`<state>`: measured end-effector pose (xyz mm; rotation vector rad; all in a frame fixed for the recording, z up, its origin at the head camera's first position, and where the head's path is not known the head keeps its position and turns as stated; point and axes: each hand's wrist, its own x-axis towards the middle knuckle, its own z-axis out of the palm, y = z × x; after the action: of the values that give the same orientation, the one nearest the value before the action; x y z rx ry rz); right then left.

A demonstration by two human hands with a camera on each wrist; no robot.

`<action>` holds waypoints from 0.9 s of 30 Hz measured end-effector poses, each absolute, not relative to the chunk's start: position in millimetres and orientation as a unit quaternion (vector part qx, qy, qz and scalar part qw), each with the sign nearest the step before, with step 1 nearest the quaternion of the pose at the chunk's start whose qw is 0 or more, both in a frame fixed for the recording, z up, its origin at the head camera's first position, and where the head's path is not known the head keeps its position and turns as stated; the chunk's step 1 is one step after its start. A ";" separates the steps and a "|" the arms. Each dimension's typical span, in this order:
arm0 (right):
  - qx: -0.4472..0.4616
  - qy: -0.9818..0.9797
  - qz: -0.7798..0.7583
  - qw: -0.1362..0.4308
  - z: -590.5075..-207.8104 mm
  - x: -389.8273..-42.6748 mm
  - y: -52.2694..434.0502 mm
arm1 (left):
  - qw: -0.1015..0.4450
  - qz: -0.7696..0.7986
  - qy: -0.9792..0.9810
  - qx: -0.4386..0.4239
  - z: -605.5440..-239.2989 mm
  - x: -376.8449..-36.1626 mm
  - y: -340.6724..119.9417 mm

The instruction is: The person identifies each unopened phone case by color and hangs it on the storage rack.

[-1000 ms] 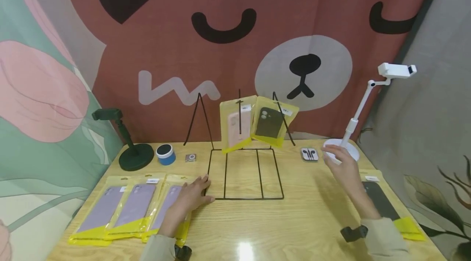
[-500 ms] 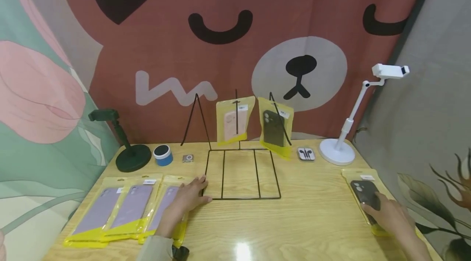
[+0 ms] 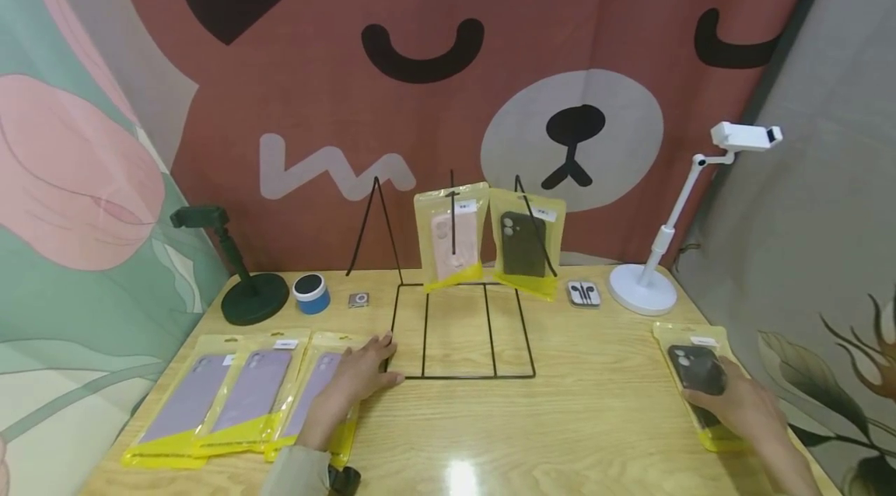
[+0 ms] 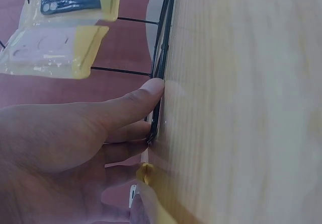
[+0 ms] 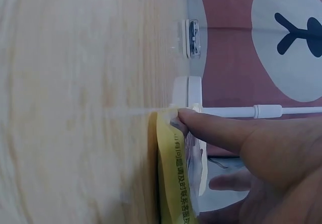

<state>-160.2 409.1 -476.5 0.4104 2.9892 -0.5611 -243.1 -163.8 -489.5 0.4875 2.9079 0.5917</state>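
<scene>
My left hand (image 3: 357, 379) lies flat on the table, partly over the nearest of three purple phone cases in yellow packs (image 3: 245, 395). Its fingertips touch the front left corner of the black wire rack (image 3: 458, 329); in the left wrist view the thumb (image 4: 126, 108) lies against the rack's wire (image 4: 161, 58). A pink case pack (image 3: 451, 235) and a dark case pack (image 3: 523, 243) hang on the rack. My right hand (image 3: 738, 403) rests on a black case in a yellow pack (image 3: 693, 364) near the table's right edge, thumb (image 5: 201, 126) pressing on the pack (image 5: 173, 183).
Along the back stand a dark green phone stand (image 3: 248, 294), a blue and white round object (image 3: 311, 292), a small silver square (image 3: 359, 299), an earbud case (image 3: 584, 292) and a white phone stand (image 3: 644, 286). A curtain hangs behind the table.
My right hand drew back from the white stand's base to the black case pack at the right. The two hanging packs swung and settled. My left hand stayed put.
</scene>
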 end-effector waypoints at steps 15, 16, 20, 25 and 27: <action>0.161 0.971 -0.178 0.005 -476.6 -160.0 405.5 | 0.073 0.196 0.965 0.160 -489.5 -243.6 -163.0; 0.160 0.970 -0.185 0.009 -476.9 -159.8 405.2 | 0.073 0.196 0.965 0.161 -489.4 -243.6 -163.1; 0.131 0.968 -0.213 0.006 -477.7 -160.1 405.8 | 0.074 0.196 0.964 0.162 -488.5 -243.1 -162.8; 0.101 0.967 -0.231 0.017 -474.5 -162.7 410.0 | 0.072 0.196 0.964 0.163 -489.2 -243.2 -163.0; 0.089 0.967 -0.238 0.022 -472.1 -163.4 411.7 | 0.072 0.197 0.964 0.163 -489.4 -243.1 -163.2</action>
<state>-163.4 411.7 -472.1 0.2752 2.9953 -0.7360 -243.1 -163.2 -489.4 0.4889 2.8982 0.5916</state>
